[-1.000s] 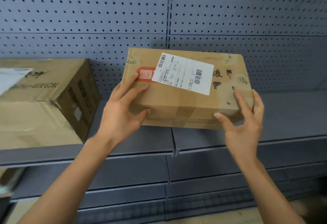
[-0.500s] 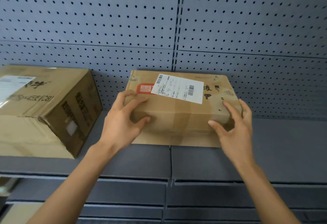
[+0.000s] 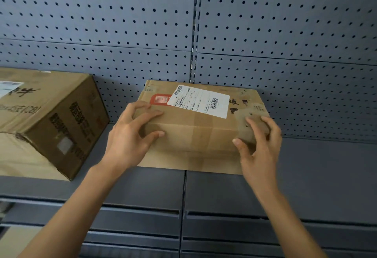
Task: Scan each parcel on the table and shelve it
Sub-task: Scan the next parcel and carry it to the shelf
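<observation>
A brown cardboard parcel (image 3: 200, 133) with a white shipping label and a red stamp on top rests on the grey shelf (image 3: 316, 176), its back against the pegboard wall. My left hand (image 3: 132, 137) grips its near left corner, fingers over the top and thumb on the front face. At the near right corner my right hand (image 3: 259, 145) does the same. The parcel's bottom looks flat on the shelf.
A bigger cardboard box (image 3: 47, 123) stands on the same shelf to the left, a hand's width from the parcel. Grey perforated panels (image 3: 285, 33) form the back wall. The shelf runs on bare to the right. Lower shelf edges (image 3: 183, 227) show below.
The parcel has gone from tilted above the shelf edge to lying down on the shelf, pushed back toward the pegboard. Both hands stayed on its front corners.
</observation>
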`<state>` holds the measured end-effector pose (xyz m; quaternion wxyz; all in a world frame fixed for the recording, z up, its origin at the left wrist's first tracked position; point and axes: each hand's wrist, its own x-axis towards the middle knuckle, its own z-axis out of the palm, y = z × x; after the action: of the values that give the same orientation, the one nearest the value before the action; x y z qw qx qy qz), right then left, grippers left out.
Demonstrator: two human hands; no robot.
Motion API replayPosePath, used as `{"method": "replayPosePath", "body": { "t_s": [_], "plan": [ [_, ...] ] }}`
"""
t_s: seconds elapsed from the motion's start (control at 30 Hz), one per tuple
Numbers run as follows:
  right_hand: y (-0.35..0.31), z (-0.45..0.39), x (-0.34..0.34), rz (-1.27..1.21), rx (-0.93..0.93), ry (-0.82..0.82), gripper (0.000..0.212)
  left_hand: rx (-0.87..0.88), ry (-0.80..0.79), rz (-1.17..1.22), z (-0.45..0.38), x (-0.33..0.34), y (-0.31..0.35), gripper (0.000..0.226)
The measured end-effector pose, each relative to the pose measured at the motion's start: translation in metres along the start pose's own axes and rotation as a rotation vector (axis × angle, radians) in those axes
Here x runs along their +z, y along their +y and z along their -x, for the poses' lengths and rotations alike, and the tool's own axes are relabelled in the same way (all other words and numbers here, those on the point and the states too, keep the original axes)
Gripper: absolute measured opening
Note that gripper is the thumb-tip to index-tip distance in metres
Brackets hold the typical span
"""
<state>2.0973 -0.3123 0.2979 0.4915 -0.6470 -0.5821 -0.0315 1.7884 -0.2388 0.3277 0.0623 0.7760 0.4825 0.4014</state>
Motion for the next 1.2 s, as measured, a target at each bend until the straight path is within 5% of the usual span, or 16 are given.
{"method": "replayPosePath", "body": {
  "t_s": [0.5, 0.87, 1.2],
  "plan": [
    [-0.002, 0.007, -0.011, 0.11, -0.023, -0.1, 0.057, 0.033, -0.021, -0.031, 0.014, 0.001, 0.0, 0.048],
    [0.001, 0.0, -0.039, 0.238, -0.112, -0.223, 0.06, 0.017, -0.059, -0.217, 0.035, -0.008, 0.017, 0.07],
    [-0.016, -0.008, -0.056, 0.283, -0.265, -0.16, 0.04, -0.058, -0.073, -0.306, 0.038, -0.026, 0.05, 0.058]
  ]
}}
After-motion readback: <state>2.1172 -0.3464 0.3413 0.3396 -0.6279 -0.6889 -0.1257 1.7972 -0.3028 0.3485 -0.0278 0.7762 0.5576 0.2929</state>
